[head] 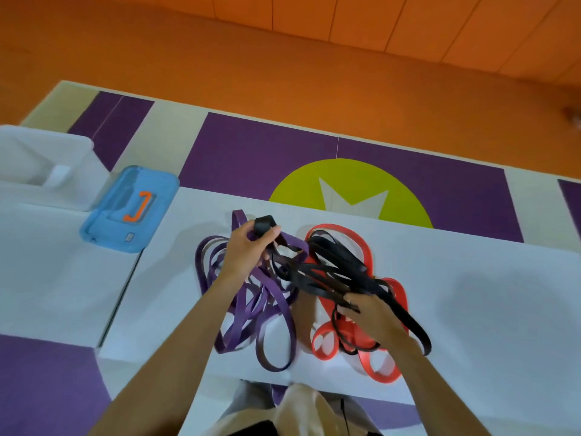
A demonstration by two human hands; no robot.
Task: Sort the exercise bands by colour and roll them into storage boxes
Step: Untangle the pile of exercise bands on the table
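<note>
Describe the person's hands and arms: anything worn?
Left hand and right hand: no gloves, rings or watch visible. Left forearm and right forearm are uncovered down to the frame edge; no sleeves, straps, cables or markings in view.

Left arm (176, 341) — bare forearm, reaching up and forward from the lower left, wrist straight. Left hand (246, 250): back toward the camera, fingers and thumb curled round a looped end of the tangled black flat rubber exercise bands (342, 265), held at the far end of the reach. Right arm (434, 382) — bare forearm, entering from the lower right, angled inward. Right hand (369, 314): back up, nearer the body than the left, fingers curled into the black strands, gripping the bundle. Hands well apart, black strands running between them.
</note>
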